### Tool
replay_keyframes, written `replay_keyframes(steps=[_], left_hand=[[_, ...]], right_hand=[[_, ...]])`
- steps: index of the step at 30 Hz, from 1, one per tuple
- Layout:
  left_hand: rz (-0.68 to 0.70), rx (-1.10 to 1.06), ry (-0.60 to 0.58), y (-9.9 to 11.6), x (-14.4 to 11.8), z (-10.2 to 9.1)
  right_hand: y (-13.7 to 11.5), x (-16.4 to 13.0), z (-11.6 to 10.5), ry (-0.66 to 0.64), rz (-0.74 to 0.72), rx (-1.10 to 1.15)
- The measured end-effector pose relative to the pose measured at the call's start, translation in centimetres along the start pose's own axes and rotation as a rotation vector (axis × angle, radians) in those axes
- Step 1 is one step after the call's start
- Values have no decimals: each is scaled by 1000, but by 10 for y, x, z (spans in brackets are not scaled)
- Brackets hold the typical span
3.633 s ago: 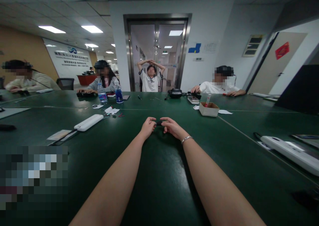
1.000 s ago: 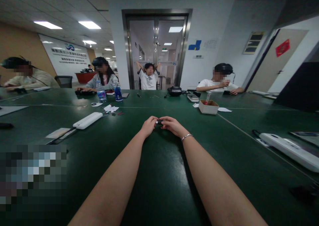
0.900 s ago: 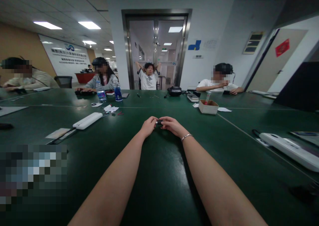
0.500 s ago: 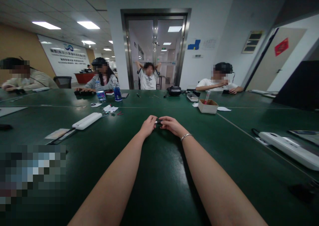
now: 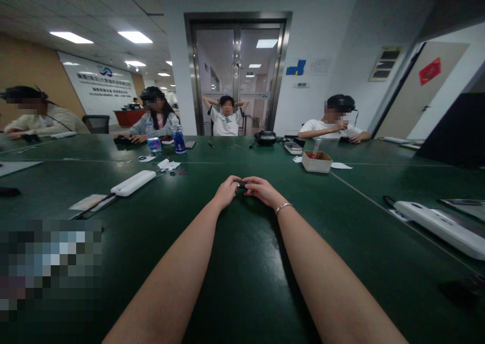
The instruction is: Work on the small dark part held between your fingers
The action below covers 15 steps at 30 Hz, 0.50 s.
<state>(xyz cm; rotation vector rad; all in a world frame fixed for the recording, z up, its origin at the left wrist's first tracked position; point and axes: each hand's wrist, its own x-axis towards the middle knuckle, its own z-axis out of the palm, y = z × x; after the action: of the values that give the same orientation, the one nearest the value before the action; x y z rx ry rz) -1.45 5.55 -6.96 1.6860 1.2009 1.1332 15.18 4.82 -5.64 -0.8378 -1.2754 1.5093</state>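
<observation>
Head view
Left hand: the left hand [image 5: 226, 191] rests on the green counter [image 5: 242, 263], arm stretched forward, its fingers curled and closed on the left end of a small dark object [image 5: 241, 185].
Right hand: the right hand [image 5: 259, 191] meets it from the other side, fingers bent and pinching the right end of the same object; a thin bracelet [image 5: 283, 207] sits on the wrist.
Object: small, dark, mostly hidden between the two hands, too small to tell what it is; it is held just above or on the counter, straight ahead in the middle.
Left side: a white power strip [image 5: 133, 183] lies well apart from the hands; two water bottles [image 5: 179, 141] stand farther back.
Right side: a small cardboard box [image 5: 317, 161] sits beyond the hands; another white power strip [image 5: 439, 228] lies near the right edge.
Far side: four other people sit along the counter.
</observation>
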Motion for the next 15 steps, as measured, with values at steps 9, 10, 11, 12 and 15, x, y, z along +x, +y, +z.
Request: replay_keyframes(steps=[9, 10, 11, 12, 15], left_hand=[[6, -55, -24, -1, 1, 0], [11, -62, -33, -1, 1, 0], [17, -64, -41, 0, 1, 0], [20, -61, -46, 0, 1, 0], [14, -52, -48, 2, 0, 0]], right_hand=[[1, 1, 0, -11, 2, 0], [1, 1, 0, -13, 3, -1], [0, 1, 0, -12, 6, -2], [0, 0, 0, -10, 8, -3], [0, 0, 0, -7, 13, -7]])
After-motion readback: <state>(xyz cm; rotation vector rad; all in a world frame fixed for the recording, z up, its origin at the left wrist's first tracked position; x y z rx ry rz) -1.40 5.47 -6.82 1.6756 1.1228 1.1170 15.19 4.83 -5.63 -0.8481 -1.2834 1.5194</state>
